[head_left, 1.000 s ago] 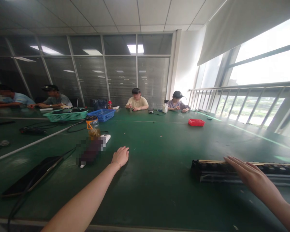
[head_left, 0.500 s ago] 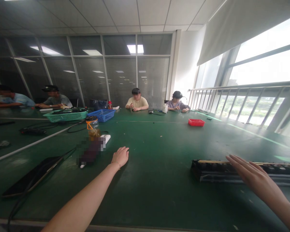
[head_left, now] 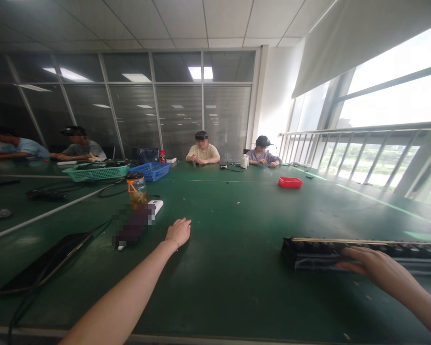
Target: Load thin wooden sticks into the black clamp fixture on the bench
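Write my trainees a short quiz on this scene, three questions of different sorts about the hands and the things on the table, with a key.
1. Which of the wearer's hands is at the black rack?
2. What colour is the small tray beyond it? A) blue B) white C) red
3. True or false: the bottle with the orange strap stands upright.

Key:
1. The right hand; the left hand is apart from it.
2. C
3. True
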Motion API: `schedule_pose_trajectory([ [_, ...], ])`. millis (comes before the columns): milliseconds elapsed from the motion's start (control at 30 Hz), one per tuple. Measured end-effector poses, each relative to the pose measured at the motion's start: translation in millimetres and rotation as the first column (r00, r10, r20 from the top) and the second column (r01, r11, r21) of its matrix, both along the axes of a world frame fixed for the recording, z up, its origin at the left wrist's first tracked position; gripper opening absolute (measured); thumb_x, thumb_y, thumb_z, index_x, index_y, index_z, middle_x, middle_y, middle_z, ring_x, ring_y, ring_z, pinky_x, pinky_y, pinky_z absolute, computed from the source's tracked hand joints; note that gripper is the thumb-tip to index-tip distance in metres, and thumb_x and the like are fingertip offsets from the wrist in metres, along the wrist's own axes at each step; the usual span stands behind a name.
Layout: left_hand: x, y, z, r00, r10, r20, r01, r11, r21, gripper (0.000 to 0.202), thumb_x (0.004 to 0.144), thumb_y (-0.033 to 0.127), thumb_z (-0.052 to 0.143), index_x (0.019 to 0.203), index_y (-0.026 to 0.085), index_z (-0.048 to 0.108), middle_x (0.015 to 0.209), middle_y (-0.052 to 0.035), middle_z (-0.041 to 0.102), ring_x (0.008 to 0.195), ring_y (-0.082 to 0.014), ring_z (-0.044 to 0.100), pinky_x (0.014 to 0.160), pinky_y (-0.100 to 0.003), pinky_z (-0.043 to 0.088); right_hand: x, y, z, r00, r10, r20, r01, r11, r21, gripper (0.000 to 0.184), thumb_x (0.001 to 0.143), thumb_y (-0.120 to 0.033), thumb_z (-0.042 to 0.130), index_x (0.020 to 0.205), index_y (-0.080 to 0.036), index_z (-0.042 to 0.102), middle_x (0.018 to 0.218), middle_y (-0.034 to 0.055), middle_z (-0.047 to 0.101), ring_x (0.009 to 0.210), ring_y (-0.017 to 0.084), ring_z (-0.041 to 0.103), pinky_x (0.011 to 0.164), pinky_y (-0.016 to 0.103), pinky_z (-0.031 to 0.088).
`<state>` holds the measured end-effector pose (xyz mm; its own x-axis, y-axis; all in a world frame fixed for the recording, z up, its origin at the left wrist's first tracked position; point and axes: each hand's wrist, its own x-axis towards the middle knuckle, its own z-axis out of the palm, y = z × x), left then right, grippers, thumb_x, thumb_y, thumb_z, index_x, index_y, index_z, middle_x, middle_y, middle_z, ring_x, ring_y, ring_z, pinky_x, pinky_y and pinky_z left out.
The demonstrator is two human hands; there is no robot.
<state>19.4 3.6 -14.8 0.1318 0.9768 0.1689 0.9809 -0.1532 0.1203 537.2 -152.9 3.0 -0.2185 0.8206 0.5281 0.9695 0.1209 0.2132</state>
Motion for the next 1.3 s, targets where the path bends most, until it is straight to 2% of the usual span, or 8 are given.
schedule_pose_trajectory([
  [133, -1, 5, 0.1, 0.998, -0.034, -0.044, 0.033, 0.999, -0.016, 0.04, 0.084, 0.026, 0.027, 0.114, 0.02, 0.053, 0.126, -0.0075, 0.046, 0.118, -0.0201, 0.038, 0.092, -0.035, 0.037, -32, 1, 11.7, 0.994, 0.101, -0.049, -0.108, 0.98, -0.167, 0.037, 0.079, -0.052, 0.04, 0.074, -0.022, 0.061, 0.069, 0.0025, 0.063, 0.065, 0.017, 0.061, 0.055, 0.024, 0.044],
  [367, -1, 9, -3.8, 0.999, -0.027, -0.021, 0.027, 1.0, 0.008, 0.038, 0.082, 0.026, 0.03, 0.111, 0.022, 0.055, 0.124, -0.0053, 0.049, 0.117, -0.0195, 0.04, 0.092, -0.034, 0.036, -138, 18, 16.2, 0.954, 0.298, 0.024, -0.295, 0.951, -0.09, 0.035, 0.083, -0.045, 0.038, 0.064, -0.02, 0.052, 0.06, -0.0006, 0.055, 0.056, 0.012, 0.055, 0.052, 0.024, 0.034],
  [567, -9, 16, -9.1, 0.998, -0.061, 0.003, 0.061, 0.998, 0.025, 0.039, 0.082, 0.027, 0.031, 0.112, 0.021, 0.055, 0.124, -0.0059, 0.049, 0.117, -0.019, 0.04, 0.094, -0.033, 0.035, -228, 37, 14.2, 0.948, 0.307, 0.089, -0.303, 0.952, -0.053, 0.022, 0.077, -0.037, 0.052, 0.066, -0.019, 0.051, 0.061, -0.0015, 0.055, 0.058, 0.013, 0.053, 0.053, 0.025, 0.029],
  [767, -15, 16, -6.8, 0.998, -0.064, 0.012, 0.064, 0.998, 0.012, 0.038, 0.081, 0.03, 0.035, 0.112, 0.021, 0.055, 0.124, -0.0057, 0.048, 0.116, -0.0197, 0.041, 0.094, -0.032, 0.035, -258, 36, 9.8, 0.945, 0.325, 0.05, -0.326, 0.945, 0.024, 0.02, 0.074, -0.038, 0.056, 0.066, -0.02, 0.051, 0.061, -0.0014, 0.053, 0.068, 0.016, 0.049, 0.058, 0.027, 0.029],
  [867, -11, 13, 11.1, 0.989, -0.059, 0.133, 0.063, 0.998, -0.026, 0.036, 0.079, 0.032, 0.04, 0.109, 0.021, 0.056, 0.117, -0.005, 0.055, 0.108, -0.0196, 0.049, 0.09, -0.03, 0.038, -255, 33, 3.6, 0.947, 0.321, 0.016, -0.321, 0.944, 0.075, 0.018, 0.077, -0.037, 0.052, 0.073, -0.02, 0.053, 0.064, -0.0009, 0.054, 0.072, 0.016, 0.048, 0.059, 0.027, 0.029],
  [1000, 1, 5, 60.1, 0.91, -0.217, 0.354, 0.239, 0.971, -0.019, 0.033, 0.077, 0.039, 0.042, 0.094, 0.018, 0.062, 0.096, -0.0029, 0.065, 0.088, -0.0163, 0.058, 0.076, -0.023, 0.043, -252, 33, -3.2, 0.937, 0.349, 0.0, -0.347, 0.932, 0.109, 0.015, 0.08, -0.034, 0.05, 0.078, -0.019, 0.053, 0.068, -0.0001, 0.055, 0.07, 0.015, 0.048, 0.062, 0.027, 0.03],
  [1133, 21, -9, 109.7, 0.811, -0.471, 0.347, 0.555, 0.807, -0.202, 0.034, 0.069, 0.046, 0.053, 0.084, 0.018, 0.064, 0.081, -0.0002, 0.066, 0.075, -0.0141, 0.059, 0.066, -0.02, 0.042, -255, 35, -6.6, 0.944, 0.327, -0.052, -0.321, 0.943, 0.092, 0.013, 0.081, -0.031, 0.048, 0.082, -0.018, 0.052, 0.071, 0.0003, 0.054, 0.066, 0.013, 0.049, 0.062, 0.026, 0.031],
  [1300, 43, -24, 124.7, 0.783, -0.567, 0.256, 0.622, 0.728, -0.288, 0.036, 0.068, 0.05, 0.053, 0.08, 0.019, 0.065, 0.079, 0.0002, 0.066, 0.07, -0.0123, 0.057, 0.061, -0.019, 0.038, -256, 38, -11.2, 0.923, 0.352, -0.158, -0.342, 0.936, 0.085, 0.014, 0.081, -0.032, 0.047, 0.083, -0.019, 0.051, 0.071, -0.0003, 0.053, 0.065, 0.012, 0.049, 0.061, 0.025, 0.033],
])
